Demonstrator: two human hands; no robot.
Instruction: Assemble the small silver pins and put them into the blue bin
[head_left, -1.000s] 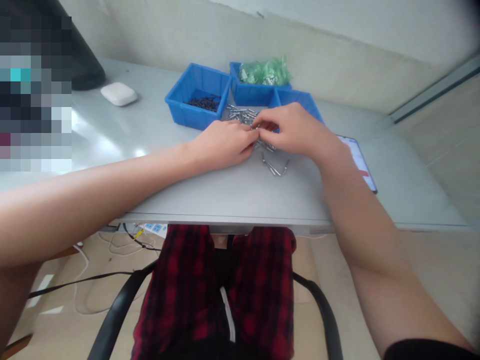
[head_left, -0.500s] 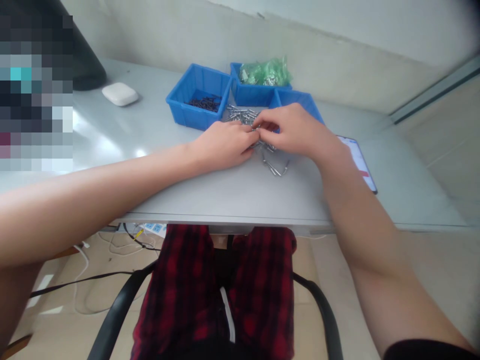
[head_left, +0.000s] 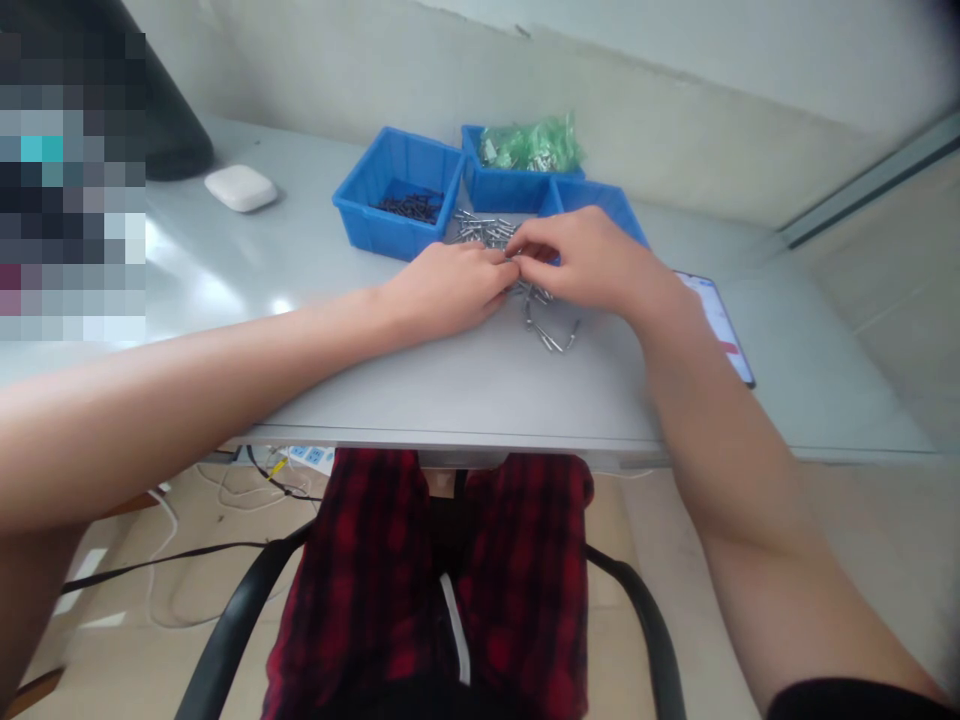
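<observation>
My left hand [head_left: 454,288] rests on the desk, palm down, its fingers bent and closed at the edge of a pile of slim silver metal fasteners [head_left: 487,232]. My right hand [head_left: 589,258] comes in from the other side with thumb and index finger pinched. Their fingertips meet over the pile. Whatever lies between them is too small and covered to make out. A few loose fasteners [head_left: 551,342] lie on the desk just in front of the pile. Part of the pile is hidden under my fingers.
Behind the pile stand a blue bin with dark screws [head_left: 411,207], a blue bin holding a green plastic bag [head_left: 531,145], and another blue bin [head_left: 607,205] partly behind my right hand. A phone [head_left: 716,325] lies by my right forearm. A white case [head_left: 240,188] sits at left.
My fingertips have shifted very slightly over the pile. Otherwise both hands and the things on the desk stay where they were.
</observation>
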